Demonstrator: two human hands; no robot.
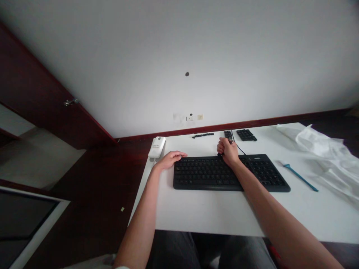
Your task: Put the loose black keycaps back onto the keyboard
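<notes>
A black keyboard [207,173] lies on the white table [202,213] in front of me. My left hand [169,160] rests at its upper left corner, fingers stretched toward the top edge. At the keyboard's top edge, right of its middle, my right hand [227,150] is closed around a small dark object, mostly hidden by the fingers. Behind the keyboard lie a row of loose black keys [203,135], a small block of keys [227,134] and a larger block of keys [246,135]. A black cable runs behind the right hand to the keyboard.
A white device [157,147] sits at the table's back left corner. On the right are a blue-handled brush [301,177] and crumpled white plastic [316,144]. The wall with sockets [200,117] stands behind the table; a dark red door [50,86] is at left.
</notes>
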